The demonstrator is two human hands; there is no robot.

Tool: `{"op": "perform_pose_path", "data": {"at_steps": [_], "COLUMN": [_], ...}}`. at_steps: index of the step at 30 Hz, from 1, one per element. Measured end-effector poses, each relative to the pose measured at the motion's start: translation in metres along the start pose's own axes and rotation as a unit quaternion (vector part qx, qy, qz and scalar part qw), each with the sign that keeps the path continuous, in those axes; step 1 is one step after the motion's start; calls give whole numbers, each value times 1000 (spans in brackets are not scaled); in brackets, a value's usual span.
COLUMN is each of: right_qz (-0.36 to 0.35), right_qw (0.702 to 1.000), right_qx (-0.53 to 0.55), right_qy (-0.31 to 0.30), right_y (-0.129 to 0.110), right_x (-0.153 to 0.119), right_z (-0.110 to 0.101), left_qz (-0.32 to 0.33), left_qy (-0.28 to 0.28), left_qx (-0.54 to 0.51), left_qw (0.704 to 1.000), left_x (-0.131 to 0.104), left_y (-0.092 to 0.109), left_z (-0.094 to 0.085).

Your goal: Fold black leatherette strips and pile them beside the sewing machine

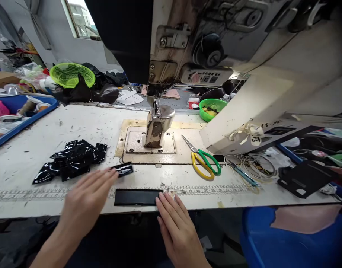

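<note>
A flat black strip point(136, 197) lies along the table's front edge, over the printed ruler. The fingertips of my right hand point(175, 223) rest on its right end, fingers stretched out. My left hand point(85, 199), slightly blurred, is flat with fingers extended, and its fingertips touch the left end of a small glossy black piece point(124, 169). Left of that hand sits a pile of glossy black pieces point(73, 158). Scissors point(201, 158) with yellow and green handles lie to the right, slightly open. Behind the strip stands the sewing machine's metal post point(159, 126).
The machine arm point(243, 89) rises at the right. A blue tray point(28, 124) of spools borders the left side. Tangled thread point(254, 167), a teal-tipped tool point(245, 175) and a black flat piece point(304, 178) lie at the right. Green baskets point(73, 75) stand behind.
</note>
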State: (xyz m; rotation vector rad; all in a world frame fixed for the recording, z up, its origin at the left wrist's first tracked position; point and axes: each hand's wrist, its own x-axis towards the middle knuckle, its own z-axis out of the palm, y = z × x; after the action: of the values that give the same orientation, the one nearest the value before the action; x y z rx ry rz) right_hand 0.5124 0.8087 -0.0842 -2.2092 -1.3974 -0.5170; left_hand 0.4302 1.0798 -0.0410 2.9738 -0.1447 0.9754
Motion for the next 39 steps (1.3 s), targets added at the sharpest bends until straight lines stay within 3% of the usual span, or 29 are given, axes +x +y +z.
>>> {"op": "perform_pose_path", "data": {"at_steps": [3,8,11,15,18,21,26,28,33,39], "right_qz": [32,176,228,242,222,171,116,72,-28,-27], "right_qw": [999,983,973,970,972,977,975,980,999,998], "right_qx": [9,-32,-17,17,17,25,89,103,22,52], "right_qy": [35,44,12,9,68,122,170,154,31,31], "right_y": [-2,1,4,-2,-14,-26,-30,-25,-5,7], "right_x": [6,28,40,49,51,53,59,58,46,41], "right_z": [-4,-3,1,3,7,15,25,25,14,11], "left_qz": [-87,-161,-211,-237,-247,-191,-93,-78,-45,-65], "left_qy": [22,-83,-104,-77,-4,54,37,9,-30,56], "left_qx": [43,-28,-58,-138,-115,-54,5,13,1,-121], "left_qw": [995,983,970,958,962,979,995,997,999,989], "left_x": [-16,-33,-26,-10,-3,0,4,2,-11,-18], "left_y": [-3,20,32,50,69,82,87,85,78,75], "left_z": [-7,2,4,3,8,16,18,17,18,24]}}
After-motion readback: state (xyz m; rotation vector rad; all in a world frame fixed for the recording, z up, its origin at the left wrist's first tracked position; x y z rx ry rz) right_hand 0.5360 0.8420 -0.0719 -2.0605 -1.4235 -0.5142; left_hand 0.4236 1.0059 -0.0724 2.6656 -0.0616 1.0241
